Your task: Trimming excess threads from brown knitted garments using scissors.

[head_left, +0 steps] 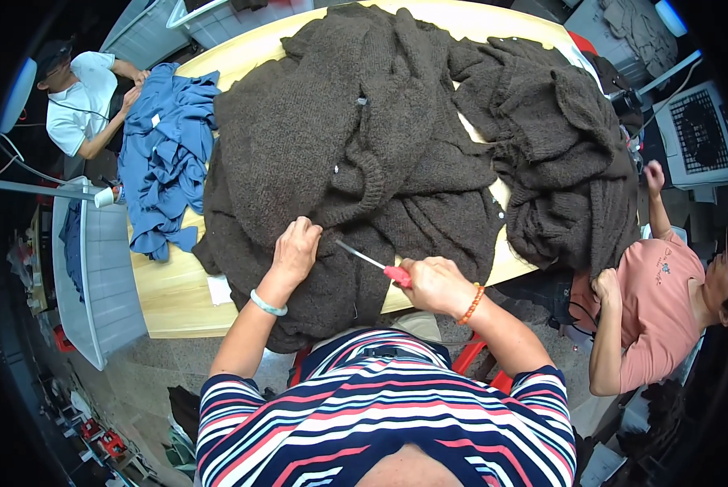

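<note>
On the pale wooden table, a heap of dark brown knitwear lies before the person; the left hand pinches its near part, while the right hand grips a red-handled tool, its metal shaft pointing toward the left. Beside the table's left end, a pale bin holds dark blue cloth; beyond the far edge, a white bin contains something dark.

Ahead of the striped shirt, both bare forearms are being stretched out and angled inward. The left hand is being held farther from the shirt, back upward, its fingers being bent; the right hand is being held nearer the shirt, being curled into a closed grip.
</note>
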Action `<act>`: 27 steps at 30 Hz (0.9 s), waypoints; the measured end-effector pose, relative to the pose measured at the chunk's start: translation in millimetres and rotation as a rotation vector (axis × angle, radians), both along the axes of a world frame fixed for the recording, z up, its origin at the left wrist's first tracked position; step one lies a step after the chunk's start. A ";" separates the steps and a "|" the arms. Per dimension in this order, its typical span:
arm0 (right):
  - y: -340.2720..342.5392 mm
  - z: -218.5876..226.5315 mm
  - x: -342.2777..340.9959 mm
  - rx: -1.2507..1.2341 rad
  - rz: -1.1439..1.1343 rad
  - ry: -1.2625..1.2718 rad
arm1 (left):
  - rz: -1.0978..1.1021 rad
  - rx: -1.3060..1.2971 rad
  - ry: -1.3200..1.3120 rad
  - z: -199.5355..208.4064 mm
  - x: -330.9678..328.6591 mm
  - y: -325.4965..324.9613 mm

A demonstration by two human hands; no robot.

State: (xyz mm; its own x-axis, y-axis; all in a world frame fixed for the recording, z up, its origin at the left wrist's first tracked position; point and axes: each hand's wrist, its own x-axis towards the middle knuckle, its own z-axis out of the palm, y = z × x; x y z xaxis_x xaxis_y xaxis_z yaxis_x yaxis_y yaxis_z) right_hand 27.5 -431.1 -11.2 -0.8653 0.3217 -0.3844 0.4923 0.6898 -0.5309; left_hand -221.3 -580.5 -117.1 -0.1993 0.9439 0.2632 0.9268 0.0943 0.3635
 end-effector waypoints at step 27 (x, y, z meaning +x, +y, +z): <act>-26.7 -6.2 -10.7 0.013 0.015 -0.033 | 0.283 0.110 -0.067 5.9 3.2 -65.8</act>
